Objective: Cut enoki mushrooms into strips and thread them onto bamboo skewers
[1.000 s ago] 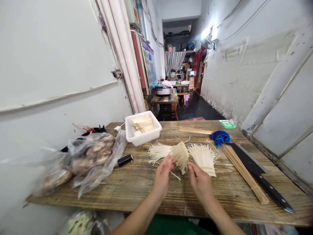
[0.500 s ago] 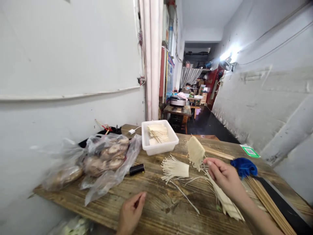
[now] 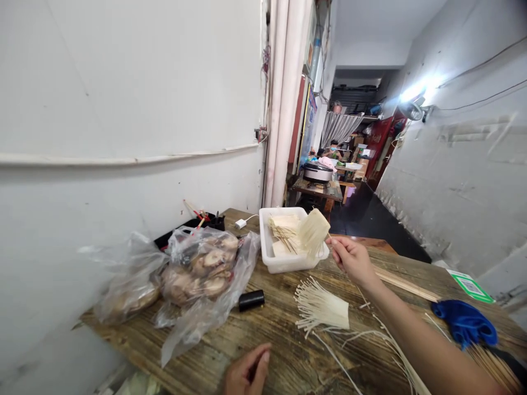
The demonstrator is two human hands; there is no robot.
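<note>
My right hand (image 3: 352, 257) is stretched out over the wooden table (image 3: 280, 351) and pinches a thin skewer carrying a pale bundle of enoki mushrooms (image 3: 313, 233). The bundle hangs over the right rim of a white plastic tray (image 3: 280, 262) that holds more skewered bundles. My left hand (image 3: 247, 373) rests near the table's front edge with its fingers curled loosely, holding nothing I can see. A loose fan of enoki mushrooms (image 3: 321, 310) lies on the wood between my hands.
Clear plastic bags of brown mushrooms (image 3: 193, 271) lie at the left by the wall. A small black cylinder (image 3: 251, 300) sits beside them. A blue cloth (image 3: 463, 323) and bamboo skewers (image 3: 405, 281) lie at the right. A person sits far down the corridor.
My right hand has carried the skewered enoki bundle forward and left, from above the table to the white tray. My left hand stays low near the front edge. The view has swung left.
</note>
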